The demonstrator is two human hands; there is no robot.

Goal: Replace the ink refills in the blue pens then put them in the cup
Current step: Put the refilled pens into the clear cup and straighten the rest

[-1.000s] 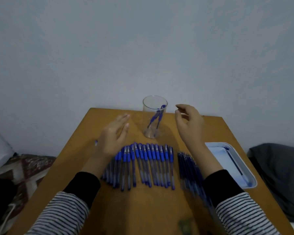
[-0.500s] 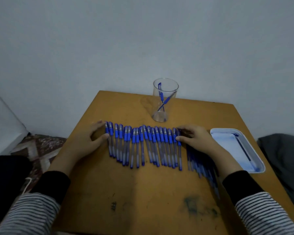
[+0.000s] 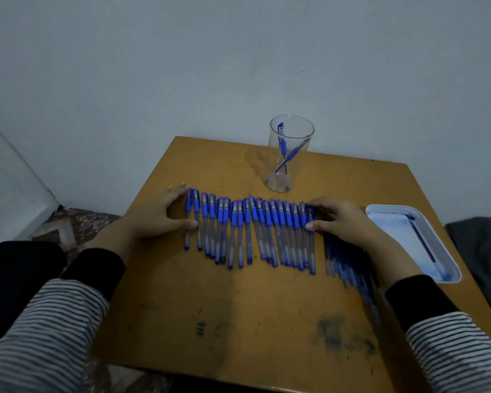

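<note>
**1. Worktop** (image 3: 238, 313): tan board, ink-smudged and scratched toward the near edge. Striped sleeves with black cuffs come in from both near corners.

**2. Ink refills** (image 3: 349, 268): a loose sheaf of thin dark-blue rods, partly hidden under the right forearm. They lie just right of the pen row, with long axes running near to far.

**3. Blue pens** (image 3: 250, 231): about twenty, side by side in one row across mid-worktop. Each long axis runs near to far, with the large blue end farthest.

**4. Left hand** (image 3: 156, 217): fingers extended and spread, grasping nothing. Thumb and forefinger touch the leftmost pen from outside.

**5. Right hand** (image 3: 343, 222): fingers loosely bent, closed round nothing. Thumb tip and fingertips rest against the rightmost pen.

*Relation:* the row lies between the two hands, bracketed at both ends. Each hand is nearest its own end pen and meets it across the long axis.

**6. Tray** (image 3: 380, 207): white, just beside the right hand. It has a blue-stained lining and holds one thin dark rod, probably a spent refill.

**7. Cup** (image 3: 302, 171): clear and upright at the far edge, beyond the row and apart from both hands, somewhat nearer the right. Two finished pens (image 3: 284, 148) lean inside it.

*Progress:* judged early, since most pens are still on the worktop.
</note>
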